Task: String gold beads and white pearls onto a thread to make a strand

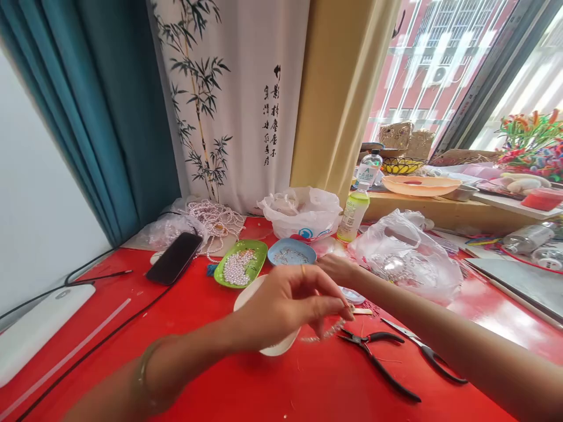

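In the head view my left hand is closed in a pinch in the middle of the table. From its fingertips hangs a short beaded strand of small clear beads. My right hand is farther back, near the right side of a blue dish with small bits in it. Its fingers are mostly hidden behind my left hand. A pale dish lies partly covered under my left hand. To the left a green tray holds pearl-like beads.
Black-handled pliers and scissors lie at the right. Behind stand a white plastic bag, a clear bag and a green-labelled bottle. A black phone and bead strands are at the left.
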Action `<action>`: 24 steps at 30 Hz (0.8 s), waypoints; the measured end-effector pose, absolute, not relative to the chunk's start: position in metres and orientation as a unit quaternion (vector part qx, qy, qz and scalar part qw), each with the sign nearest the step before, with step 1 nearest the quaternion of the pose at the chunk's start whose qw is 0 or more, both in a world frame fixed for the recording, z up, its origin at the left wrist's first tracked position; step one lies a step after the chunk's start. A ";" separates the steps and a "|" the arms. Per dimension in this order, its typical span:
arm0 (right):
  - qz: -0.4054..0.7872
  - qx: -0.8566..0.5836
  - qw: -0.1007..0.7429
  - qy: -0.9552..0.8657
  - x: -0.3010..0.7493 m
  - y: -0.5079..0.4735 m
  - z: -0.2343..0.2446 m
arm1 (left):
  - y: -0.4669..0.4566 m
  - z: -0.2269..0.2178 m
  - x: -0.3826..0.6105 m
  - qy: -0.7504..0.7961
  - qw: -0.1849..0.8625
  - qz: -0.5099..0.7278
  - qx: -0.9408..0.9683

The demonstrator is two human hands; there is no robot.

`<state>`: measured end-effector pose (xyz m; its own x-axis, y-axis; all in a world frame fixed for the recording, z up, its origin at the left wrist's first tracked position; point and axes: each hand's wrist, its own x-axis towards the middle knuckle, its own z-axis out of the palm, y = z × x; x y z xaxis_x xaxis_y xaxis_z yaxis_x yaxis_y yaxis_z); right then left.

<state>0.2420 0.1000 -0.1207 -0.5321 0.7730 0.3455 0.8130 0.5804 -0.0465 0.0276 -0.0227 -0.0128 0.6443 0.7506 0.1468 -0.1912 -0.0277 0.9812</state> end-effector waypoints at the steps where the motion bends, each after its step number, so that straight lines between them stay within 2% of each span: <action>1: -0.047 -0.455 0.133 -0.879 0.240 0.099 -0.119 | -0.025 -0.017 0.030 0.221 0.670 0.341 0.621; 4: -0.009 -0.460 0.036 -0.887 0.231 0.096 -0.110 | -0.030 -0.035 0.033 0.220 0.683 0.308 0.624; 7: 0.020 -0.485 0.034 -0.874 0.226 0.082 -0.102 | -0.029 -0.055 0.030 0.247 0.658 0.291 0.649; 11: 0.089 -0.519 0.143 -0.838 0.228 0.051 -0.098 | -0.020 -0.079 0.025 0.340 0.583 0.335 0.657; 18: 0.318 -0.482 0.378 -0.723 0.207 0.006 -0.098 | -0.009 -0.102 0.022 0.396 0.528 0.409 0.630; 21: 0.402 -0.447 0.420 -0.680 0.186 -0.009 -0.100 | -0.008 -0.106 0.018 0.404 0.469 0.440 0.651; 24: 0.473 -0.409 0.425 -0.654 0.171 -0.022 -0.103 | -0.010 -0.108 0.013 0.398 0.423 0.457 0.674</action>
